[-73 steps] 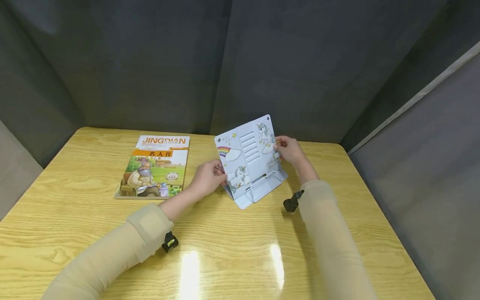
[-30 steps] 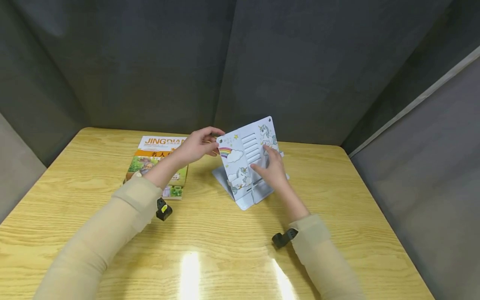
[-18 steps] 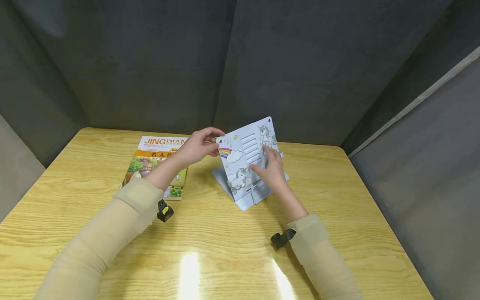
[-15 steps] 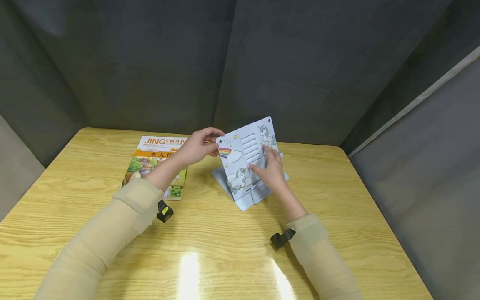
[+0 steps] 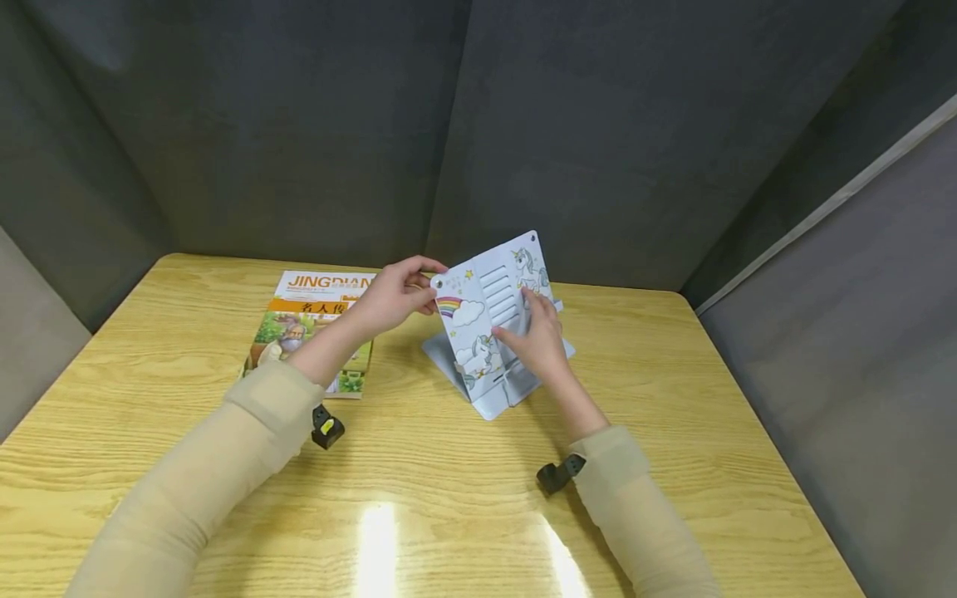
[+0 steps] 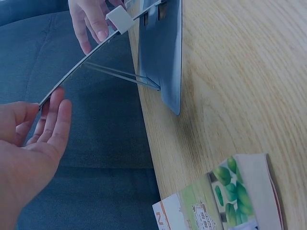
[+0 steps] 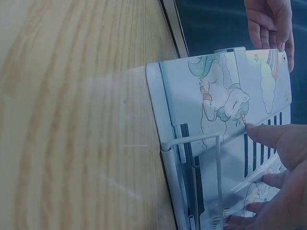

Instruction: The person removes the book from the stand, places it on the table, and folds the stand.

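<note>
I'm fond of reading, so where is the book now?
In the head view, the book lies at left on the table, left of the stand and partly hidden by the left arm.

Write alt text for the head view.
A left hand grips the corner of a tilted unicorn stand while the right hand touches its front. A book, partly hidden by the left arm, lies on the wooden table.

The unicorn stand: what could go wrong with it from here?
The thin wire prop could slip on the base, letting the tilted panel fold down. The left hand pinches only one corner, so its grip might slip. The right hand, touching the panel's front, might push it backward.
</note>
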Tool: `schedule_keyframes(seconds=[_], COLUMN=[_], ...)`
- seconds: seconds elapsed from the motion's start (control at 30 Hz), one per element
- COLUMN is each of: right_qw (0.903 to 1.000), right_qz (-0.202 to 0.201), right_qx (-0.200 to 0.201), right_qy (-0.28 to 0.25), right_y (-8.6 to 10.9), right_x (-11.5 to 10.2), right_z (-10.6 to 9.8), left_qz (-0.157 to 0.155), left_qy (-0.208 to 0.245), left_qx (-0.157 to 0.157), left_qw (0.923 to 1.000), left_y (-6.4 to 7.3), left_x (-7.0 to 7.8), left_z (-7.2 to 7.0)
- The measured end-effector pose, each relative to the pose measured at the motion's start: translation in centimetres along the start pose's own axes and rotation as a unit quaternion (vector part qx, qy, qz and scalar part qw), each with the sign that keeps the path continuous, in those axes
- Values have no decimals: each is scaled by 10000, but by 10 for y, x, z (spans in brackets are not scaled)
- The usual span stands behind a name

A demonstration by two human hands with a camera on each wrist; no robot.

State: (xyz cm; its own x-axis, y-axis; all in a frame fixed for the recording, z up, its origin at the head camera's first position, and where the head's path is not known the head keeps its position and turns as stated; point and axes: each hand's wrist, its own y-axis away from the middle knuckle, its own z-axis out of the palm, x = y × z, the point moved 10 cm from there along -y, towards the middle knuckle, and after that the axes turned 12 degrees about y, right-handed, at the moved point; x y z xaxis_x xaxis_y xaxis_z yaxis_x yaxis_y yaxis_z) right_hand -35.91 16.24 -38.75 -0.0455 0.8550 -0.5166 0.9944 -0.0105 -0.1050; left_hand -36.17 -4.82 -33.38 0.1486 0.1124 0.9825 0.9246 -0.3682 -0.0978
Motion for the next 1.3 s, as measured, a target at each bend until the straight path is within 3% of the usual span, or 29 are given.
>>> schedule_keyframes(seconds=[1.3], right_qw=[9962], right_qz=[-837], right_qx=[-227], right_qy=[-37], right_y=[-13], right_x=[-3], right_z=[6], left_qz=[98], left_qy=[82], left_qx=[259], left_qw=[9996], left_y=[20], left_x=[6], left_z=[4])
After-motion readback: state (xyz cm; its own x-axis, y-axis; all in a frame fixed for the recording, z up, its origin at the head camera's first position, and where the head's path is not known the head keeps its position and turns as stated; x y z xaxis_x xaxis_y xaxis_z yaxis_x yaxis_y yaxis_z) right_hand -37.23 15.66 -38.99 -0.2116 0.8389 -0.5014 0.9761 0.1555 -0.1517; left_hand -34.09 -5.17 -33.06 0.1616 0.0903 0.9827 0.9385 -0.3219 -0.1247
